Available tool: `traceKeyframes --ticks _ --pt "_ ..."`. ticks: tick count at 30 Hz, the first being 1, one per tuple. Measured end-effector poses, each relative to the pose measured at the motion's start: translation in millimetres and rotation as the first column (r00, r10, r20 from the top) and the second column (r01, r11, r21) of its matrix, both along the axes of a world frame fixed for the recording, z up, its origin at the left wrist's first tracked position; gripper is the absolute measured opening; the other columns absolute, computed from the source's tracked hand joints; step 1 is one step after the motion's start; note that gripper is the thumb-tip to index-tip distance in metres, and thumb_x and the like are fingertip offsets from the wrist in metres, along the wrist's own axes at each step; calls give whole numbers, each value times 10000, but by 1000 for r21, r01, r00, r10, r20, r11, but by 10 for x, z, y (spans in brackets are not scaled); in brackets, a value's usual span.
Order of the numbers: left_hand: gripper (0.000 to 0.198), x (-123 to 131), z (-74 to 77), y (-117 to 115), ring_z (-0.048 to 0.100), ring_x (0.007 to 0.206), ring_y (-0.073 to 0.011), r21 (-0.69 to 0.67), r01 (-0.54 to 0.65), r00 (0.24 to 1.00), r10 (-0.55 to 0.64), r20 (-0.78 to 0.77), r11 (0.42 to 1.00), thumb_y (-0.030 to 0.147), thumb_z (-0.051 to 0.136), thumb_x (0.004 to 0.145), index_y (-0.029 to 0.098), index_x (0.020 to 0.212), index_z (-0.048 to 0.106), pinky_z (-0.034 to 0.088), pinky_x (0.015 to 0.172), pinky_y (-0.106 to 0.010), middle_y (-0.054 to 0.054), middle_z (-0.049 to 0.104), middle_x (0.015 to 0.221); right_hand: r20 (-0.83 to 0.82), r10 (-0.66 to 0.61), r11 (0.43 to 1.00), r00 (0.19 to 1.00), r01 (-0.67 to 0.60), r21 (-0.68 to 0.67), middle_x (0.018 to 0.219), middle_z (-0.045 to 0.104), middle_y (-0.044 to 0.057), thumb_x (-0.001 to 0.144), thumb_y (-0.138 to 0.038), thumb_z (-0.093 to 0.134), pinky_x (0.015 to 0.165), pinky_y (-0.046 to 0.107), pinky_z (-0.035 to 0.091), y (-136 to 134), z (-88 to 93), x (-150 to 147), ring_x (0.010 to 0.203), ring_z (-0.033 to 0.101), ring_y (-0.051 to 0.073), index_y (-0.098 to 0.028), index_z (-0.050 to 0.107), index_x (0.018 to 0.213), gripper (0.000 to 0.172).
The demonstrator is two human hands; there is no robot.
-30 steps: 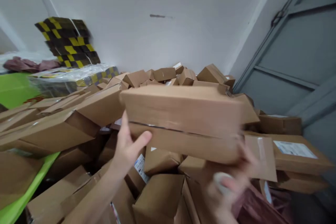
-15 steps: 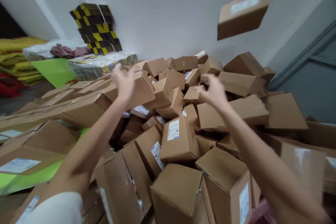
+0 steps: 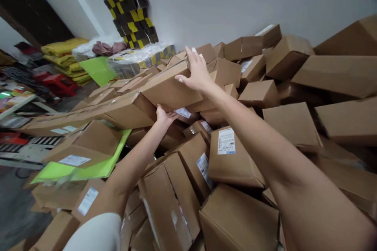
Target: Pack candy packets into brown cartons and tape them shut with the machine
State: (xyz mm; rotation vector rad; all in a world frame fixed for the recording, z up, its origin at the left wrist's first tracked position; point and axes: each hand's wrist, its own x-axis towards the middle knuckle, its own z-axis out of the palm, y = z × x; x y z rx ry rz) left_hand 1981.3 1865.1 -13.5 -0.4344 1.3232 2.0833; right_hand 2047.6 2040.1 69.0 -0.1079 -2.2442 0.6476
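A long brown cardboard box [image 3: 169, 86] lies high on the heap, between my two hands. My left hand [image 3: 165, 117] is at its lower edge, palm up, with the fingers stretched out flat beneath it. My right hand [image 3: 196, 71] is at the box's upper right end, fingers spread and thumb apart; whether it presses on the cardboard I cannot tell. Just left of my left hand is another long box [image 3: 132, 110]. Below my right forearm sits a box with a white shipping label [image 3: 226, 141].
Boxes are heaped at all angles up to the grey wall [image 3: 229, 4]. Bright green sheets [image 3: 97, 164] lie among them at left. Behind stand a strapped black-and-yellow stack [image 3: 131, 15], a plastic-wrapped bundle [image 3: 138, 59], yellow folded sacks [image 3: 63, 53] and a red stool [image 3: 60, 84].
My view has turned left. The left hand has dropped from the box's top to its underside, and the right hand has moved left to it. A box in mid-air at upper right is out of view.
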Motion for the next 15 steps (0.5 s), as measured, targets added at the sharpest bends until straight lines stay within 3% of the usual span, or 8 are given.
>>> traceKeyframes --ticks 2,6,10,15 --pt "855 7 12 26 459 1424 -336 119 -23 1000 21 17 993 683 311 970 106 1595 226 520 1060 -463 -255 388 1557 71 16 1000 997 -15 -5 1560 376 139 782 -516 807 1228 693 197 17 -18 -61 1523 210 411 -214 459 1436 800" --pt "768 117 42 31 549 1320 -352 284 -51 999 46 23 957 662 387 957 158 1536 368 577 974 -471 -217 515 1451 31 2 1000 1000 -2 -11 1443 467 122 905 -488 680 1201 631 320 -228 -154 108 1412 401 355 -237 487 1372 565" --pt "670 237 -12 23 616 1207 -335 342 -71 997 61 40 937 670 341 974 201 1425 498 568 976 -497 -170 627 1295 -9 -99 995 995 99 16 1489 392 149 958 -500 597 1139 624 387 -726 -309 555 1373 412 390 -236 520 1299 438" --pt "589 234 -257 -56 674 1029 -309 406 -57 998 38 54 912 608 267 999 183 1198 623 571 913 -476 -138 697 1022 -25 -207 978 978 207 7 1365 439 158 971 -428 573 1075 545 464 -1085 -632 1221 1288 472 352 -223 626 1049 226"
